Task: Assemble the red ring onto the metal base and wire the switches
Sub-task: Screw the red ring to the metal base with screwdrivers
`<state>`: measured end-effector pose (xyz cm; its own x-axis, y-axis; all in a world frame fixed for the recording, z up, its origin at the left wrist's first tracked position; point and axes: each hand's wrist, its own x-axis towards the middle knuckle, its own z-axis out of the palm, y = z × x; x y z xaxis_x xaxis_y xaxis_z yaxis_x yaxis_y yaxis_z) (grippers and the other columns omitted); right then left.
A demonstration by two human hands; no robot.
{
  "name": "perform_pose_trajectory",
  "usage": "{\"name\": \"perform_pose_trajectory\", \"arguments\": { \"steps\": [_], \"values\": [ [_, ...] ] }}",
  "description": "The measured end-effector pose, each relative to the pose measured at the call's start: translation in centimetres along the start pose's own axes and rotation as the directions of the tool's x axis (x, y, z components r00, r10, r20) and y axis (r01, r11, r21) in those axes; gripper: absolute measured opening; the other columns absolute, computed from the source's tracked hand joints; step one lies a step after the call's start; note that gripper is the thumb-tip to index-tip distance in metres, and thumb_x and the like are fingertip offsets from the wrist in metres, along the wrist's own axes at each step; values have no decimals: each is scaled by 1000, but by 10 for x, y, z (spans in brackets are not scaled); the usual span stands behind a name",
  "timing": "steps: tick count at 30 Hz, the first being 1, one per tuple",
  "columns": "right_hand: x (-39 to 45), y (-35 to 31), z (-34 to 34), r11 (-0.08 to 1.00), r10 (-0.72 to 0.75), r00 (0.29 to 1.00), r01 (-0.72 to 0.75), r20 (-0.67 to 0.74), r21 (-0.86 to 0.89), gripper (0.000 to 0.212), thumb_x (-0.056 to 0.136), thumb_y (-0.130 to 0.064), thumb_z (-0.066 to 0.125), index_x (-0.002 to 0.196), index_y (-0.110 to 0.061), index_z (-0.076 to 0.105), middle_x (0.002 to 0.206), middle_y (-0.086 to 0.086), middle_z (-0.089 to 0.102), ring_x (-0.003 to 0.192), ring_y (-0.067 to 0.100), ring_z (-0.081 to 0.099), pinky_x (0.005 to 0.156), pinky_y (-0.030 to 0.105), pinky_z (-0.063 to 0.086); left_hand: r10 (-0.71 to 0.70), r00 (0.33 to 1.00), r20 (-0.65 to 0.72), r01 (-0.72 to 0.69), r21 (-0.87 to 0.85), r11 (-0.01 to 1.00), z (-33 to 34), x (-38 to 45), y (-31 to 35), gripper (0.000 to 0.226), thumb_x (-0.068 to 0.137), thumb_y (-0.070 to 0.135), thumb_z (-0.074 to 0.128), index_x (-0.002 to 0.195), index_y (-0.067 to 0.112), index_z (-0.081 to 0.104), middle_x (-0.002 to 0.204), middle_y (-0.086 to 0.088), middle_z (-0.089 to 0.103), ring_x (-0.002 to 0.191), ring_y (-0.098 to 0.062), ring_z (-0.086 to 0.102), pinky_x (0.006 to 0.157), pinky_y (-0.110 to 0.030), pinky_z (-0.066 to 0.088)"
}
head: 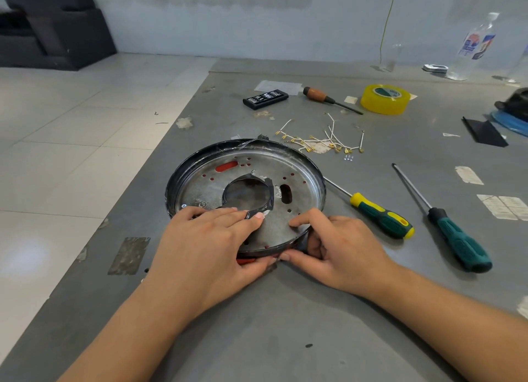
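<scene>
Metal base [285, 224]: lay flat on the near part of the grey table [285, 310], dished face up, black tape ragged round its centre hole.
Red ring [227, 166]: seen only as red through the slots and small holes, plus a sliver [245, 261] under the near rim; so judged to sit beneath the base, seating not confirmed.
Left hand [208, 244]: spread flat on the plate, fingers straight, fingertips at the taped hole; thumb at the near rim. Probably pressing down to steady the base.
Right hand [334, 247]: pinched the near rim, forefinger bent on top, thumb and other fingers curled under the edge. Likely aligning base to ring.
Wires [320, 140]: white leads with brass terminals heaped just beyond the base, untouched; wiring judged not yet begun. No switches made out.
Tools: yellow-green screwdriver [383, 216] just right of the base, teal screwdriver [457, 238] beyond it, brown-handled one [328, 97], bit case [265, 98] and yellow tape roll [384, 98] farther back; kept within reach.
Surface: scuffed, dotted with tape scraps.
Room: pale floor tiles [71, 124] to the left, plain light wall behind, clear bottle [471, 47] at the far right.
</scene>
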<state>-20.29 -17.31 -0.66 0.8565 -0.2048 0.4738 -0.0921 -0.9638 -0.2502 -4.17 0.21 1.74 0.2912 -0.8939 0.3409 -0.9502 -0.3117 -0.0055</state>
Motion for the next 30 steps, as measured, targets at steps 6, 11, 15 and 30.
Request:
{"name": "perform_pose_trajectory", "arguments": {
  "steps": [6,11,15,30],
  "values": [
    [11,8,-26,987,152,983,-146,-104,62,48,92,-68,45,124,-33,52,53,-8,55,48,11,54,53,32,46,-13,999,52,13,-10,1000,-5,1,0,64,80,73,50,115,29,80,107,11,80,107,-11,76,82,-39,59],
    [59,81,-54,856,516,840,-500,-165,133,12,97,-41,57,96,-30,64,77,-7,69,76,16,64,70,33,49,-9,999,51,10,-8,1000,-7,2,1,66,78,73,47,112,28,82,104,9,81,102,-12,77,79,-40,59],
    [79,154,-55,672,741,670,-739,39,-52,16,95,-29,67,108,-19,68,110,4,70,107,26,62,87,34,48,-14,999,50,15,-11,1000,-7,1,1,66,77,74,48,111,29,82,102,9,81,99,-11,78,78,-39,59],
    [94,184,-24,532,843,535,-844,47,72,16,89,-30,78,100,-18,76,106,5,70,103,22,60,80,31,47,-8,999,38,8,3,1000,-4,3,-2,66,77,77,48,113,32,81,106,13,80,103,-9,76,79,-37,59]
  ]
}}
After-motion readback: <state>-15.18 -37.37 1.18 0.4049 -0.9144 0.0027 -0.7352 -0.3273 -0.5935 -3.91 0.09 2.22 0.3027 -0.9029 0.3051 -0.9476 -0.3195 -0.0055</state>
